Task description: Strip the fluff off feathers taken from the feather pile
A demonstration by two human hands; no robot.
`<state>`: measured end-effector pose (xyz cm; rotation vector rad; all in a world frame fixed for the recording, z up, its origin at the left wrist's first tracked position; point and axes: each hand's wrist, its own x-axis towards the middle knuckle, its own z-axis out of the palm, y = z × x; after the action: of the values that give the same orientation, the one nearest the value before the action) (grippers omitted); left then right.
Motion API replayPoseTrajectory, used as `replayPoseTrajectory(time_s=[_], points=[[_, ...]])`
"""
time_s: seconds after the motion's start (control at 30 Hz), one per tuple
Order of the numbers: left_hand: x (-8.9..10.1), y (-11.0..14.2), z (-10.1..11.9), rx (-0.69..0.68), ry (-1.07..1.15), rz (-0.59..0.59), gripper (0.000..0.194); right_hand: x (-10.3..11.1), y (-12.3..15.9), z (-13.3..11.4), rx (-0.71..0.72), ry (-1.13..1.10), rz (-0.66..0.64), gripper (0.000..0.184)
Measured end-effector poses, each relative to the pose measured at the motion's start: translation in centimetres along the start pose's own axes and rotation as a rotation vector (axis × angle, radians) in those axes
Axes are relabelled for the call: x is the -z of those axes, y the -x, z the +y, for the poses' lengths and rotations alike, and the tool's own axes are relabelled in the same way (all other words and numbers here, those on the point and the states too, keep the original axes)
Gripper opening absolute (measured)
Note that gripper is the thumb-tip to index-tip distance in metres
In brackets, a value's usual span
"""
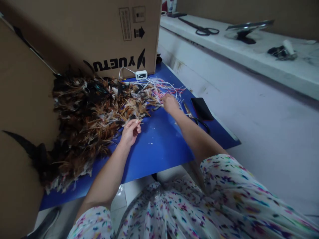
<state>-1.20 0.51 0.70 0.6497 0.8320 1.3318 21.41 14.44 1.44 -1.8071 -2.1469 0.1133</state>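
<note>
My left hand point(131, 132) is closed in a pinch at the front edge of a big pile of brown and black feathers point(99, 116). Whatever lies between its thumb and forefinger is too small to make out. My right hand point(170, 104) reaches past the pile's right end, its fingers curled at a tangle of white, pink and red strings point(171, 88). Its fingertips are partly hidden among them. Scissors with dark handles point(190, 115) lie beside my right forearm. Behind the strings sits a small white device point(141, 74) with a dark screen and a white cord.
A dark phone point(201, 109) lies near the right edge of the blue table point(154, 146). Cardboard boxes point(74, 39) stand behind and to the left of the feathers. On the white ledge point(259, 63) rest large black scissors point(203, 30) and a phone-like stand point(249, 30).
</note>
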Motion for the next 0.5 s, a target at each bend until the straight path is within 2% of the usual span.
replayPoseTrajectory(time_s=[0.23, 0.5], points=[[0.2, -0.1, -0.2, 0.003, -0.017, -0.002, 0.027, -0.8, -1.3, 0.9, 0.007, 0.014, -0.040, 0.033], [0.4, -0.2, -0.4, 0.002, 0.006, -0.024, 0.028, -0.3, -2.5, 2.5, -0.079, -0.232, 0.113, 0.024]])
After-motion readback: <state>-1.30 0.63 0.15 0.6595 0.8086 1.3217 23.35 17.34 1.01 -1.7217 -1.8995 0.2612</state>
